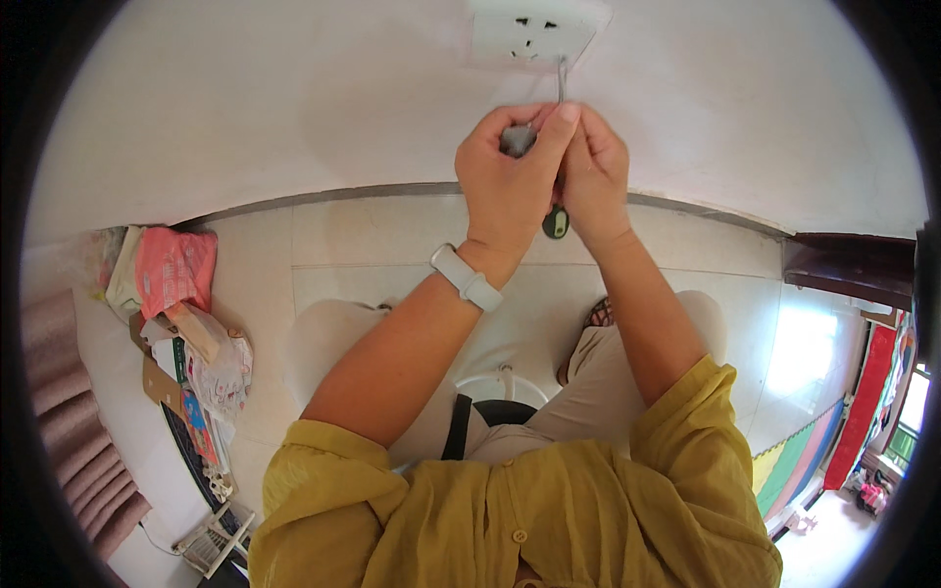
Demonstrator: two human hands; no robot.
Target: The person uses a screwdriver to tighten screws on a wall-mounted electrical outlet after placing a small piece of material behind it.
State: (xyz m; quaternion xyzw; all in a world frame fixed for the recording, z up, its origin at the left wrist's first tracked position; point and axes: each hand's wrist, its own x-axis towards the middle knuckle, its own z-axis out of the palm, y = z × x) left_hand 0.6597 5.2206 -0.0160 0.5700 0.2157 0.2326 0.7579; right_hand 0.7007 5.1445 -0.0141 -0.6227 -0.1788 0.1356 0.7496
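A white wall socket [534, 37] with several slots sits at the top, its lower edge touched by the metal shaft of a screwdriver [562, 82]. The screwdriver stands nearly upright in the picture, and its dark green and black handle end [556, 223] shows below my hands. My right hand [598, 167] is closed round the handle. Beside it my left hand [505, 171] is closed too, its thumb pressed at the base of the shaft. A grey, rounded thing [518, 140] shows inside the curl of my left hand; its kind is unclear. My fingers hide most of the handle.
A pale wall [323, 118] meets the tiled floor [372, 230] before me. Plastic bags [179, 269] and other items lie at the left, near a brown curtain [83, 431]. Dark furniture [848, 269] stands at the right. My knees are below my forearms.
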